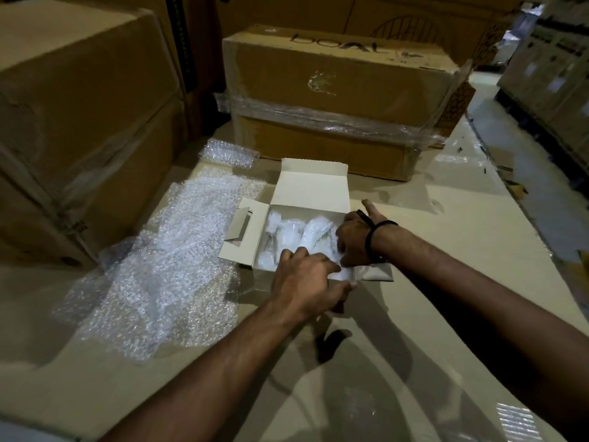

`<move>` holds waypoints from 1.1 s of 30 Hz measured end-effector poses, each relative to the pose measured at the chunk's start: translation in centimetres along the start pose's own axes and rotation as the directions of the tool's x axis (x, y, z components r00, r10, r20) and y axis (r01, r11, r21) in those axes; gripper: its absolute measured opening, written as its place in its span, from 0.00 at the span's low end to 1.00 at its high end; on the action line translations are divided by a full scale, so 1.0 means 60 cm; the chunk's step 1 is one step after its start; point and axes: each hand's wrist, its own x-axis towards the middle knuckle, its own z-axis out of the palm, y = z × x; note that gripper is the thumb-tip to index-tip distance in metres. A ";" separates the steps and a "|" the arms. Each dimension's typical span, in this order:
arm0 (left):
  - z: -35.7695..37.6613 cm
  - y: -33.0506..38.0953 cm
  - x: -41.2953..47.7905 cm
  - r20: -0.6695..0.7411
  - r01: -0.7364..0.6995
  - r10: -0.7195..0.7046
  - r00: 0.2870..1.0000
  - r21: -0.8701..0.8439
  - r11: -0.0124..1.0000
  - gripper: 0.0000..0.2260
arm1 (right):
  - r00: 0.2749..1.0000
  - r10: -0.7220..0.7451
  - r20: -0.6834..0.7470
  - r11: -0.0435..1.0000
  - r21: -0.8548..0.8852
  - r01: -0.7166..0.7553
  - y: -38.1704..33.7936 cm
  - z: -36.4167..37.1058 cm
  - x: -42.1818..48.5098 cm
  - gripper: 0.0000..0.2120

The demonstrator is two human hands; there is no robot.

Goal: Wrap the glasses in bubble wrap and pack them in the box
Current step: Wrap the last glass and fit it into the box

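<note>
A small white cardboard box (314, 189) lies open in the middle of the cardboard work surface, lid flap standing at the back. Inside lie several glasses wrapped in bubble wrap (296, 232). My left hand (306, 282) reaches over the box's front right corner, fingers on a wrapped bundle and thumb at the front wall. My right hand (353, 239) comes in from the right with its fingers curled down into the wrapped glasses; the thumb sticks up. What each hand's fingertips hold is hidden by the hands.
A large loose sheet of bubble wrap (165, 266) spreads left of the box, with a smaller piece (228, 153) behind it. Big brown cartons stand at the left (79, 122) and behind (338, 100). The surface's edge (510, 186) drops to an aisle at the right.
</note>
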 end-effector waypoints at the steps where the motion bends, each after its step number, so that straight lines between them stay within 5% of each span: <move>1: 0.002 -0.001 0.000 0.037 0.011 -0.012 0.999 0.040 0.999 0.30 | 1.000 0.008 0.006 1.000 -0.005 -0.008 -0.001 -0.002 0.000 0.21; 8: 0.002 0.026 0.003 0.254 0.092 -0.133 0.958 0.166 0.982 0.41 | 0.978 -0.064 -0.201 0.992 0.094 0.084 0.014 -0.025 0.013 0.14; 18: 0.006 0.028 -0.008 0.112 0.068 -0.083 0.990 0.129 0.989 0.37 | 0.998 -0.060 -0.018 0.986 -0.159 0.057 0.008 -0.016 0.016 0.08; 23: 0.007 0.044 -0.004 0.145 0.080 -0.104 0.984 0.163 0.983 0.40 | 0.998 0.063 0.016 0.992 -0.113 -0.061 0.023 -0.027 0.005 0.22; 27: 0.006 0.043 -0.004 0.137 0.074 -0.094 0.986 0.148 0.986 0.38 | 0.995 0.104 -0.008 0.980 -0.170 -0.104 0.002 -0.020 -0.003 0.20; 33: 0.004 0.026 -0.010 -0.118 -0.036 0.042 0.992 0.052 0.998 0.33 | 0.997 0.076 0.004 0.995 -0.058 -0.075 0.013 -0.035 -0.006 0.23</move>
